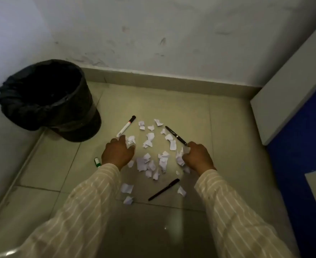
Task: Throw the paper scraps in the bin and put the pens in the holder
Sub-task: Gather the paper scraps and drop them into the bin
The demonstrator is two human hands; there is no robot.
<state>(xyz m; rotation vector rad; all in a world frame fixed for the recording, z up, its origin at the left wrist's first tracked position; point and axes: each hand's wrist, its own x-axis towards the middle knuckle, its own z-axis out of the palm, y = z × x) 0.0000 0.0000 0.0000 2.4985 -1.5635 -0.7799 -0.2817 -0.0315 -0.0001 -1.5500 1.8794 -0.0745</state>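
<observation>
Several white paper scraps (pixel 149 162) lie scattered on the tiled floor between my hands. My left hand (pixel 117 152) is curled over scraps at the pile's left edge. My right hand (pixel 197 155) is closed on scraps at the right edge. A white marker with a black cap (pixel 126 126) lies just beyond my left hand. A black pen (pixel 175 135) lies beyond my right hand, and another black pen (pixel 163 189) lies nearer me. A small green-and-white object (pixel 97 162) sits left of my left wrist. The black-lined bin (pixel 47 97) stands at the far left. No pen holder is in view.
The bin sits in the corner where two pale walls (pixel 153 34) meet. A white panel (pixel 291 94) and a blue surface (pixel 306 136) close off the right side. Beige floor tiles (pixel 51 168) surround the pile.
</observation>
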